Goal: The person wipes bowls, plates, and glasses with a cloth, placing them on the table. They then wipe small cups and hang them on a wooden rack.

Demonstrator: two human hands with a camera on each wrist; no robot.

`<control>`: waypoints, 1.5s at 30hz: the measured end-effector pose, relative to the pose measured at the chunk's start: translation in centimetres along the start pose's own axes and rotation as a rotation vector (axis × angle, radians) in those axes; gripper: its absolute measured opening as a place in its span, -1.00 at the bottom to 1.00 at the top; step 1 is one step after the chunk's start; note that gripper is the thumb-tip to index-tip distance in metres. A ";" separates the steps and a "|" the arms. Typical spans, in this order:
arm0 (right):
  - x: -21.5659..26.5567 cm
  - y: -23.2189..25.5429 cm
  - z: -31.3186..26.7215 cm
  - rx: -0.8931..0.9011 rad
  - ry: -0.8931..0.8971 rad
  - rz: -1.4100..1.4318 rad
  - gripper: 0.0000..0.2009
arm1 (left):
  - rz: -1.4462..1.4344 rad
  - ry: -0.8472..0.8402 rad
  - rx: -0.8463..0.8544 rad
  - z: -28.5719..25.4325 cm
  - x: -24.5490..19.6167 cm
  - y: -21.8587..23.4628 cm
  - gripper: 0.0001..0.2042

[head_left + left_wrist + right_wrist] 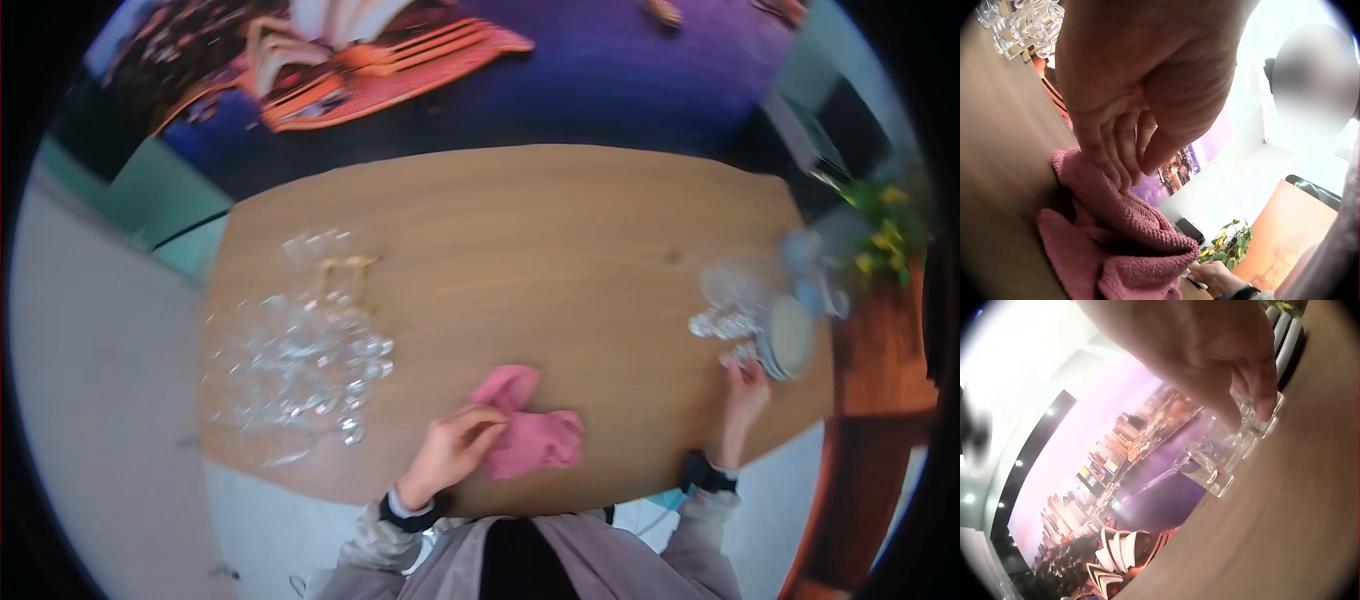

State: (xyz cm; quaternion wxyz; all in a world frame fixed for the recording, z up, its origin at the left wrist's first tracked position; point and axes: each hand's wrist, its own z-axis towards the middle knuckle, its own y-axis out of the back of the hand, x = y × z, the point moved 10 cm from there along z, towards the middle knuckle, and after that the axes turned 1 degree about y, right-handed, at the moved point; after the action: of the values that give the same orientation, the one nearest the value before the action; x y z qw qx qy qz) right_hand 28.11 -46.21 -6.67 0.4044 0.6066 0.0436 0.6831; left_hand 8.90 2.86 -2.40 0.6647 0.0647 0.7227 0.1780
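Note:
A crumpled pink cloth [535,440] lies near the front edge of the table. My left hand [455,455] is at its left side, curled fingers at a fold of the cloth; in the left wrist view the fingertips [1124,182] meet its upper edge. At the right end of the table my right hand [748,390] reaches down to a small clear glass [1266,422], thumb and fingers pinching around it. Beside that one, more small clear glasses [1210,465] stand in a row. A stack of pale plates [790,335] is just right of this hand.
Many clear glasses [290,365] crowd the left side of the wooden table [540,260], with a small wooden frame [345,265] among them. Bluish cups [803,255] stand behind the plates. A leafy plant [880,235] rises past the right edge.

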 end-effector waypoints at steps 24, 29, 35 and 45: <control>28.6 -12.4 -25.5 0.922 0.858 0.181 -0.66 | 0.363 0.260 -0.708 -1.9 6.9 13.5 -0.57; 25.5 -15.9 -27.4 1.053 0.798 0.256 -0.73 | 0.156 0.282 -0.573 -3.0 5.3 11.5 -0.64; 30.8 -12.0 -24.5 0.907 0.678 0.542 -0.82 | -0.551 0.245 -0.220 -1.6 5.1 4.7 -0.75; 25.6 -15.5 -26.2 0.898 0.376 0.572 -0.77 | -0.426 -0.006 -0.043 -0.4 -1.8 0.7 -0.63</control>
State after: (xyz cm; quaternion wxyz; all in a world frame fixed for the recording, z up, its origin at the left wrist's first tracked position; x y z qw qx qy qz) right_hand 14.84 -9.06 -1.71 -0.1091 0.5746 0.2351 0.7763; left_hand 8.64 2.87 -0.42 0.6905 -0.1032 0.7143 0.0489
